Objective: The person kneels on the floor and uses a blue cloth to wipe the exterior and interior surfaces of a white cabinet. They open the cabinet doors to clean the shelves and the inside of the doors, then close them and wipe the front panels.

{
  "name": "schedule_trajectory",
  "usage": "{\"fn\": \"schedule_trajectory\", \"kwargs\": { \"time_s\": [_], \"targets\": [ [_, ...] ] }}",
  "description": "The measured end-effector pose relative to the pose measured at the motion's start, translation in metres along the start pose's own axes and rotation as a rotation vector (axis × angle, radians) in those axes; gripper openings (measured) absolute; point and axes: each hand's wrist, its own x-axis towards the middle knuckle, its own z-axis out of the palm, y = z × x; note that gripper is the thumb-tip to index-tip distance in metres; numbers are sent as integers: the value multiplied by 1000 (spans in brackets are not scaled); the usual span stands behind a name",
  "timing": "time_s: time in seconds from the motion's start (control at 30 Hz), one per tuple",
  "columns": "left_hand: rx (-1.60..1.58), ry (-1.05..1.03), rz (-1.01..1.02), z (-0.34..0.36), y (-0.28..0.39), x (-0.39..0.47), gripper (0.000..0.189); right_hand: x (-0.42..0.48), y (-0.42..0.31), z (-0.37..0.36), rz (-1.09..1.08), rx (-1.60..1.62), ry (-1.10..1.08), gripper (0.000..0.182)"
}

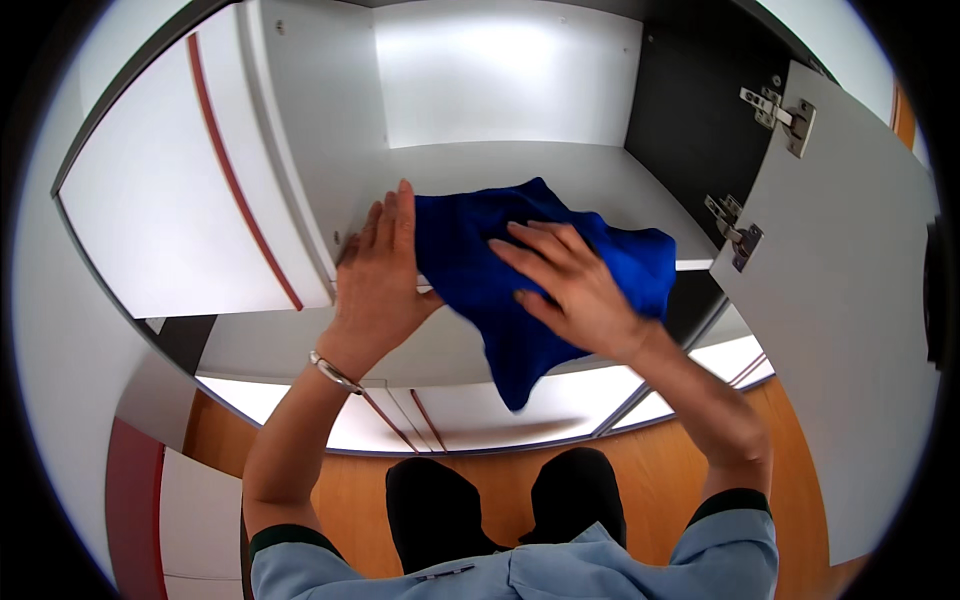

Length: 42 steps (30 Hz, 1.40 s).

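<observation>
A royal-blue cloth (480, 262) is spread at the front of the cabinet shelf (465, 161), one corner drooping below the shelf's front edge. My right hand (570, 285) lies over the cloth, fingers spread and slightly bent, a little blurred. At the cloth's left edge is my left hand (382, 262), fingers straight and pointing into the cabinet, thumb out to the side. Whether the left fingers touch the cloth or the cabinet's side wall cannot be made out. A silver bangle (334, 373) circles my left wrist.
An open cabinet door (832, 300) hangs at the right on metal hinges (784, 116). A white door with a red strip (240, 195) flanks the compartment on the left. Below are a lower grey surface (285, 341) and white fronts (510, 409), above a wood-look floor (510, 480).
</observation>
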Motion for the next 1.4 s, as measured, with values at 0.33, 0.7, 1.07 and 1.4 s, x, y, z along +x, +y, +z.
{"fn": "schedule_trajectory", "kwargs": {
  "time_s": [0.33,0.7,1.07,1.4],
  "targets": [
    [22,-11,37,0,-2,-3,101,-132,74,110,693,-81,-293,19],
    [118,60,87,6,-1,-8,61,-80,136,136,909,21,-416,84],
    [-59,-83,-7,82,40,-98,76,-95,130,152,784,6,-239,51],
    [-67,-592,-491,117,4,-126,68,-43,59,170,571,-38,-197,44]
  ]
}}
